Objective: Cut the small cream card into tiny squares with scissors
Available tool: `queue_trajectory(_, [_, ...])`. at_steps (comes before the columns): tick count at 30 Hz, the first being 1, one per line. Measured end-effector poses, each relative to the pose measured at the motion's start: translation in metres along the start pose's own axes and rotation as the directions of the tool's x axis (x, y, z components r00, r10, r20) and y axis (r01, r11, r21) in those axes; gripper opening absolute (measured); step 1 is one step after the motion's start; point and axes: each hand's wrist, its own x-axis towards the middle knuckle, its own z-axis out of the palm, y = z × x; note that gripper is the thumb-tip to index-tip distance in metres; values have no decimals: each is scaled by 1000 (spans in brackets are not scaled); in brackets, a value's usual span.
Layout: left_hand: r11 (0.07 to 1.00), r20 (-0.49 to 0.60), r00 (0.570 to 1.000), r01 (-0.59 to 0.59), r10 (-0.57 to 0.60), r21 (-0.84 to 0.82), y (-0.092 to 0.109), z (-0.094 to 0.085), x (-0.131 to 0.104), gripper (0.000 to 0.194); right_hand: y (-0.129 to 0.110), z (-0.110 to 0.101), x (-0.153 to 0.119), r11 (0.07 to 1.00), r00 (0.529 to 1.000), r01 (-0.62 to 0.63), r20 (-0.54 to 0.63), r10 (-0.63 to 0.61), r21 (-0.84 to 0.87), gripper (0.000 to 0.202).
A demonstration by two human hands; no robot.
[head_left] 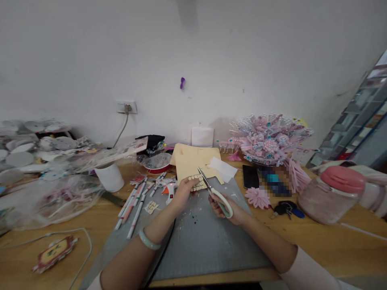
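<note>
My left hand (184,191) pinches a small cream card piece (198,182) printed with dark outlined shapes. In my right hand (222,205) is a pair of scissors (223,201) with pale handles, its blades at the right edge of that piece. Behind them lie larger cream card sheets (196,159) and a white paper scrap (223,170). Another small patterned cutout (151,207) rests on the grey cutting mat (208,245), left of my left forearm. A glue gun (171,192) with an orange part lies just beyond that forearm.
Several white markers (136,217) lie at the mat's left. Toward the right are a phone (250,176), a pink flower (257,197), keys (286,208), a pink-lidded jar (332,201) and a large beaded pink headpiece (269,139). Plastic bags (60,201) and a white roll (110,177) crowd the left.
</note>
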Motion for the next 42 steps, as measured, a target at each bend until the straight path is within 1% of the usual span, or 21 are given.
queue_trajectory(3, [998,-16,999,-52,52,23,-2,-2,3,23,1,-1,1,1000,1000,3,3,-3,0,46])
queue_trajectory(6, [996,-1,997,-75,75,49,-4,-6,7,23,1,-1,1,1000,1000,-1,12,1,-4,47])
queue_trajectory(13, [989,86,993,-85,75,117,-1,-15,13,22,-2,-2,0,999,998,-46,32,47,-9,49])
queue_trajectory(18, [988,99,992,-91,79,124,3,-15,12,25,-2,-1,0,999,999,-36,18,37,-10,51])
queue_trajectory(22, [990,73,994,-93,85,109,5,-13,11,27,-2,-1,0,1000,1000,-24,11,24,-15,50])
queue_trajectory(29, [993,-26,994,-101,103,66,7,-14,12,30,-3,2,-1,999,999,-39,23,40,-28,53])
queue_trajectory(35, [993,-65,991,-117,118,32,4,-13,13,35,-2,3,-2,998,999,-48,9,48,-39,53])
queue_trajectory(42, [990,-91,988,-115,123,87,-5,-10,13,41,-1,2,-1,999,999,-33,14,34,-32,52])
